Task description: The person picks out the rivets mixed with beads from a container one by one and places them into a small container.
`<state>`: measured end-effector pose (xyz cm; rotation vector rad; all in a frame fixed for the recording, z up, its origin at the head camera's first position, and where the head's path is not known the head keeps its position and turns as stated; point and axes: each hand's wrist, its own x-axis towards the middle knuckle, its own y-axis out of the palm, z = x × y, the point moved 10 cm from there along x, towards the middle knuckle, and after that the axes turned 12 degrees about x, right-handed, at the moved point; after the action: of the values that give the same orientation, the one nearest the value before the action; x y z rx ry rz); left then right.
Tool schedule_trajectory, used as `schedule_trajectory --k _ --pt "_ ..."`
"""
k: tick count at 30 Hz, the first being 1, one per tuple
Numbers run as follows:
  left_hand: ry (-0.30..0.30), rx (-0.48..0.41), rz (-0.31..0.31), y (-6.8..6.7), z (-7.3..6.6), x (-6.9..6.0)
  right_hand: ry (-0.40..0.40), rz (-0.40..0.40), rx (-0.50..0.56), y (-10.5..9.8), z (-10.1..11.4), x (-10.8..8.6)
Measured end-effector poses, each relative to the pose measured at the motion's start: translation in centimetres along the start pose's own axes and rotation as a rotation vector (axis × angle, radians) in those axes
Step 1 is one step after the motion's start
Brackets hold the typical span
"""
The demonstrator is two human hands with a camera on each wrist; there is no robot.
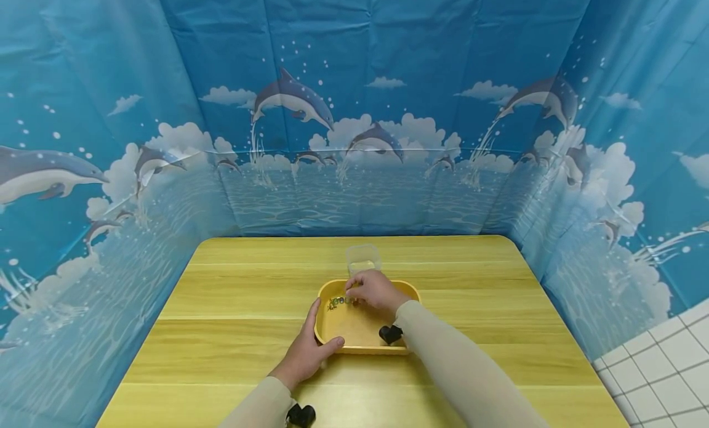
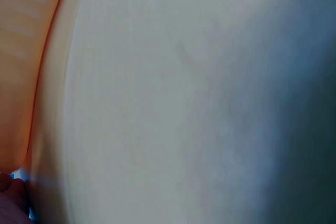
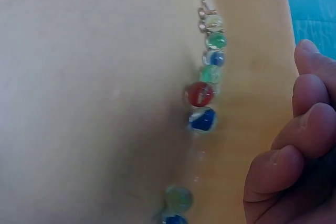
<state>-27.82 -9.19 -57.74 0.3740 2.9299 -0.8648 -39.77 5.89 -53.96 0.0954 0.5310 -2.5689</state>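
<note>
Marbles point(image 3: 200, 94) lay before you on the wood-grained table point(image 1: 210, 329), inside the yellow tray point(image 1: 350, 329), set out in a broken line along its far side. That tray looked like light, stiff plastic, best steadied at a corner. Just beyond its far rim sat the clear container point(image 1: 363, 255), probably thin-walled and easily nudged. Each marble looked like glass: hard, smooth, slippery and apt to roll, so a soft pinch across its middle would have suited you best. Tiny gold-coloured pieces point(image 3: 202, 26) at the line's left end looked fiddlier still. Your right forearm point(image 1: 460, 360) slanted in from the near right, wrist over the tray; your right hand point(image 1: 378, 291) had its fingers bent near the far rim, and I could not tell whether they pinched anything. Your left hand point(image 1: 310, 349) spanned the near left corner, thumb and forefinger spread wide and fairly straight, touching the tray.
</note>
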Motion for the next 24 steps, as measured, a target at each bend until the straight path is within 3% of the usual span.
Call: schedule_trajectory --k 10,24 --pt "0.008 -0.002 -0.008 -0.1 -0.1 0.0 -0.008 -0.058 -0.034 -2.1 1.3 -0.1" --pt "-0.006 0.011 0.001 0.2 0.3 0.1 0.050 -0.122 0.074 -4.6 1.3 0.6"
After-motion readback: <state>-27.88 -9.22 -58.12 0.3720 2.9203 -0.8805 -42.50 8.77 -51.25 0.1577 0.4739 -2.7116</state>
